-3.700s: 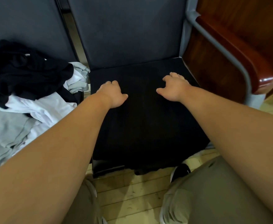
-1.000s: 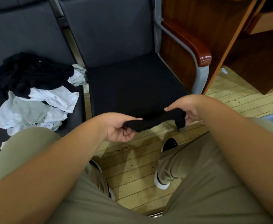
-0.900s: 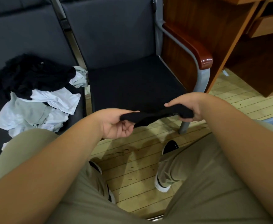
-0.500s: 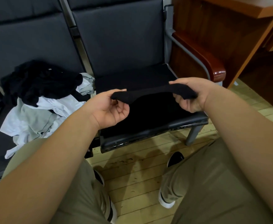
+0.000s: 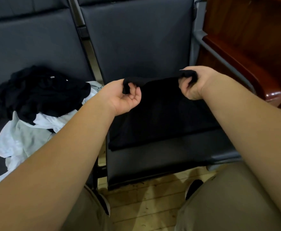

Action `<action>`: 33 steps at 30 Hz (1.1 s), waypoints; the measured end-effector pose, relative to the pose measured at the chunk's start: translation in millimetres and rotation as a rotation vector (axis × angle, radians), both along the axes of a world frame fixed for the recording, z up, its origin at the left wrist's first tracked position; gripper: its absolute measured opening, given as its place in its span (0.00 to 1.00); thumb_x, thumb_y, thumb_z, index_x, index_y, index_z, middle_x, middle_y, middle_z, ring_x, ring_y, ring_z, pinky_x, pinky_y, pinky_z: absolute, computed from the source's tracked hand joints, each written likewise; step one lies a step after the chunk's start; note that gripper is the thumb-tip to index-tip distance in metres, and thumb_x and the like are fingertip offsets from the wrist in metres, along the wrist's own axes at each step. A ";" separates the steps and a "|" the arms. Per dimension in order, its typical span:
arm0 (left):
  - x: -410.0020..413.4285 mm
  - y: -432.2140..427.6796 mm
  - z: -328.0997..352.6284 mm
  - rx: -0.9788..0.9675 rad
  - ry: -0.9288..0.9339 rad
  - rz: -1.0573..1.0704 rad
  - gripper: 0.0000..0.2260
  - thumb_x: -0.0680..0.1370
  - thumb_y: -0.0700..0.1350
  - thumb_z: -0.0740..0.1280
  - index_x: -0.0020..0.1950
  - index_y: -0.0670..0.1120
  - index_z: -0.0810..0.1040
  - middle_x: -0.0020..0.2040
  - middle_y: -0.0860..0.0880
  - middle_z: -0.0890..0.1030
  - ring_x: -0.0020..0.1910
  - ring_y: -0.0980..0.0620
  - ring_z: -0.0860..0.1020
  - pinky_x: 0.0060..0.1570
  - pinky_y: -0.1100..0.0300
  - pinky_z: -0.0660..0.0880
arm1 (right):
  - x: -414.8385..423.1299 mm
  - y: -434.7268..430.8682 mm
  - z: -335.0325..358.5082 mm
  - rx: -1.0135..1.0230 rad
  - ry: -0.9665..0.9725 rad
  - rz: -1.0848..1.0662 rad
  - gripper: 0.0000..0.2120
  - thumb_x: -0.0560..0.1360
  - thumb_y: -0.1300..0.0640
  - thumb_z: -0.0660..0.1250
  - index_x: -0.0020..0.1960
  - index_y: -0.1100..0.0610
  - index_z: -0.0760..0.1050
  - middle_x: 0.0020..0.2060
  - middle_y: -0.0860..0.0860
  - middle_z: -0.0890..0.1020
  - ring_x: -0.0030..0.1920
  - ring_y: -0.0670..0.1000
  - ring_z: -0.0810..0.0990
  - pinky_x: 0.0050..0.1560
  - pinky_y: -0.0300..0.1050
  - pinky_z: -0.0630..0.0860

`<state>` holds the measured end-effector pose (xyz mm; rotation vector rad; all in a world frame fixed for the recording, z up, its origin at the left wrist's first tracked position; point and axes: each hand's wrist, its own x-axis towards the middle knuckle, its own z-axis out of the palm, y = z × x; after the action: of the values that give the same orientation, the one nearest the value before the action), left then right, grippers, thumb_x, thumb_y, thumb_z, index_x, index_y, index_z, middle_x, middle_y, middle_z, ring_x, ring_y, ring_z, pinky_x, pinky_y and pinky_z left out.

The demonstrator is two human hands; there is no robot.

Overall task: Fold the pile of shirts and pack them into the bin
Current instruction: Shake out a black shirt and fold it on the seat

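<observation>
The step in hand seems to be a fold of the black cotton shirt (image 5: 161, 112). It lies in the centre of the frame on the black padded chair seat (image 5: 169, 157), with its far edge lifted and its near part flat on the cushion. To do this well, I think both hands should carry the lifted edge at the same height and with the same tension, so that the cloth does not sag in the middle. Then they should bring it toward the near edge and lay it down so that the two edges meet evenly, and after that a flat palm can smooth the fold. If one corner goes ahead of the other, the fold will probably come out crooked, and dark cloth on a dark seat makes this hard to notice. The left hand (image 5: 124, 97), left of centre, is turned palm up and pinches the left corner of the raised edge between thumb and curled fingers. The right hand (image 5: 194, 84), right of centre, has its fingers curled round the other corner, which is bunched in the grip. Between them the edge is stretched nearly straight. The pile of unfolded black, white and pale grey shirts (image 5: 36, 105) waits on the neighbouring seat at the left of the frame. The bin is not in view.
</observation>
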<state>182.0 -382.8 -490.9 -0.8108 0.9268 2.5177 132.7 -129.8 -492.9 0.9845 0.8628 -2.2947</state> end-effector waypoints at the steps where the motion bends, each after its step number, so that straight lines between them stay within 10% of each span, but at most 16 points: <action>1: -12.6 -0.3 -5.3 0.006 -0.004 0.011 0.11 0.81 0.37 0.69 0.63 0.41 0.80 0.39 0.46 0.83 0.28 0.57 0.77 0.40 0.56 0.81 | -11.5 -2.5 -6.9 -0.018 0.004 -0.026 0.19 0.76 0.62 0.71 0.27 0.61 0.71 0.26 0.48 0.76 0.22 0.45 0.74 0.19 0.34 0.68; 12: -111.0 -7.6 -69.9 0.075 -0.079 0.110 0.10 0.82 0.38 0.69 0.62 0.39 0.76 0.48 0.44 0.81 0.29 0.54 0.78 0.45 0.52 0.79 | -102.1 -29.8 -77.9 -0.240 0.067 -0.275 0.01 0.76 0.69 0.67 0.47 0.67 0.78 0.37 0.55 0.80 0.35 0.47 0.79 0.20 0.37 0.73; 18: -119.4 -4.4 -109.7 -0.033 0.159 0.249 0.22 0.84 0.32 0.56 0.79 0.33 0.64 0.76 0.39 0.72 0.76 0.42 0.73 0.76 0.46 0.69 | -105.2 -32.4 -104.3 -0.113 0.210 -0.328 0.22 0.83 0.64 0.64 0.76 0.66 0.65 0.62 0.66 0.79 0.53 0.62 0.87 0.51 0.59 0.86; 22: -110.8 -2.9 -122.6 -0.103 0.242 0.264 0.27 0.84 0.31 0.55 0.84 0.38 0.57 0.78 0.42 0.71 0.77 0.45 0.71 0.78 0.48 0.67 | -100.1 -35.4 -106.5 0.039 0.261 -0.189 0.30 0.84 0.61 0.62 0.83 0.61 0.57 0.72 0.61 0.75 0.63 0.61 0.83 0.62 0.60 0.81; 33: -66.0 52.0 -115.1 -1.188 0.507 -0.476 0.12 0.82 0.40 0.65 0.62 0.49 0.83 0.56 0.52 0.87 0.55 0.54 0.83 0.61 0.58 0.78 | -83.4 -25.4 -109.3 1.369 0.381 0.516 0.14 0.82 0.57 0.63 0.64 0.59 0.81 0.60 0.58 0.84 0.60 0.60 0.84 0.61 0.55 0.81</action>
<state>116.0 -330.8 -606.0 -0.1009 2.4928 1.5883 49.3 -155.2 -602.3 0.5818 2.6052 -1.2444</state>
